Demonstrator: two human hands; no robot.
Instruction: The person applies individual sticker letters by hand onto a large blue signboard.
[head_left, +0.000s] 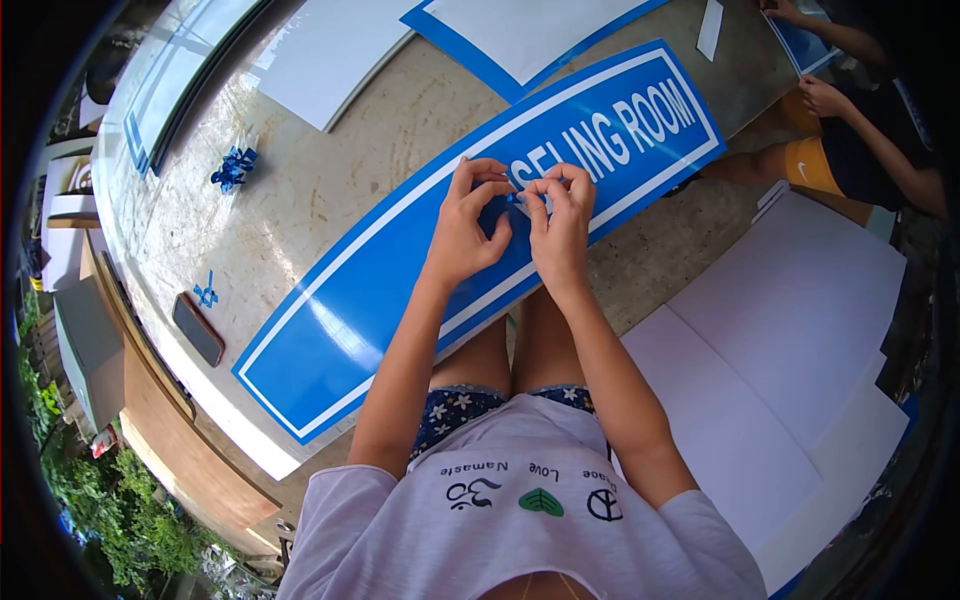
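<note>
A long blue sign [390, 265] with a white border line and white letters, of which "SELING ROOM" can be read, lies slanted on the table. Above its lettering my two hands meet. My right hand [562, 222] pinches a small blue vinyl scrap [513, 197] between thumb and fingers. Close against that scrap are the curled fingertips of my left hand [468, 222], whose thumb stands apart from them. Both hands hide the start of the lettering.
On the table [290, 190] lie a crumpled blue scrap bundle [234, 170], a smaller blue scrap [206, 291] and a phone [198, 328]. White boards [330, 60] lie farther back. Large white sheets [760, 370] are at right. Another person's hand [825, 97] holds a blue panel at upper right.
</note>
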